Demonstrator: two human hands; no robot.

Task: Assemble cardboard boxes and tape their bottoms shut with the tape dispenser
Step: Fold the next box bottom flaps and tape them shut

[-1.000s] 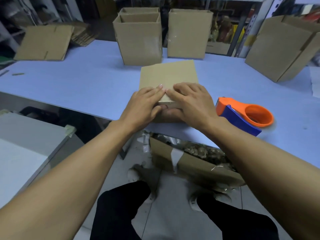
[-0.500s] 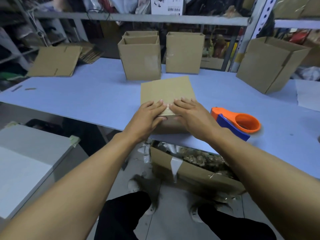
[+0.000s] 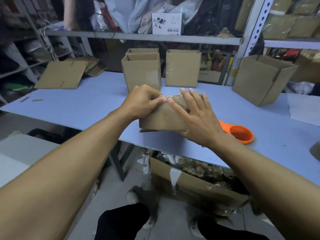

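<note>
A brown cardboard box [image 3: 162, 118] is tilted up near the front edge of the blue table [image 3: 83, 108], its near face turned toward me. My left hand [image 3: 143, 99] grips its upper left edge, fingers curled over a strip of clear tape there. My right hand [image 3: 194, 116] lies flat with spread fingers on the box's near face, thumb under the lower edge. The orange tape dispenser [image 3: 240, 134] rests on the table just right of my right wrist, partly hidden by it.
Three assembled boxes [image 3: 142, 73] [image 3: 182, 68] [image 3: 261, 78] stand at the table's back. Flat cardboard blanks [image 3: 62, 77] lie back left. A white sheet [image 3: 304, 110] is at the right edge. Under the table sits an open box of scraps [image 3: 195, 179]. Shelving rises behind.
The box has been lifted and tipped up from lying flat. Both hands moved up and away with it, the left one curling over the top edge. My head has tilted up.
</note>
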